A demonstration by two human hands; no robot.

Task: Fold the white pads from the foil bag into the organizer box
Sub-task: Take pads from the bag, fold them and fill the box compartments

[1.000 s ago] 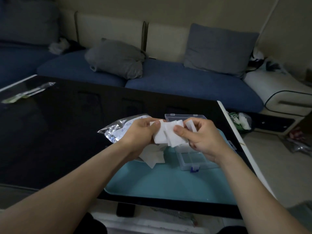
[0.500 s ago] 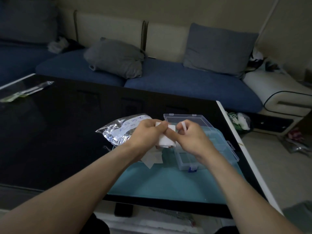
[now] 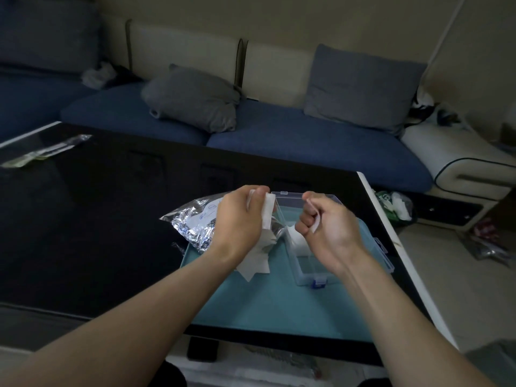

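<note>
I see my left hand (image 3: 240, 219) pinching a stack of white pads (image 3: 268, 212) between thumb and fingers. My right hand (image 3: 326, 227) is curled tight around one thin white pad (image 3: 315, 222). The clear organizer box (image 3: 304, 263) sits open under my right hand, with a folded pad (image 3: 297, 238) inside. The foil bag (image 3: 195, 222) lies just past my left hand. Loose pads (image 3: 257, 263) lie below my left wrist on the teal mat (image 3: 265, 305).

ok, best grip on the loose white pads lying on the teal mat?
Pinch the near corner of the loose white pads from the near side, thumb on top: that corner juts out over the teal mat, while the left hand covers the far part.
</note>
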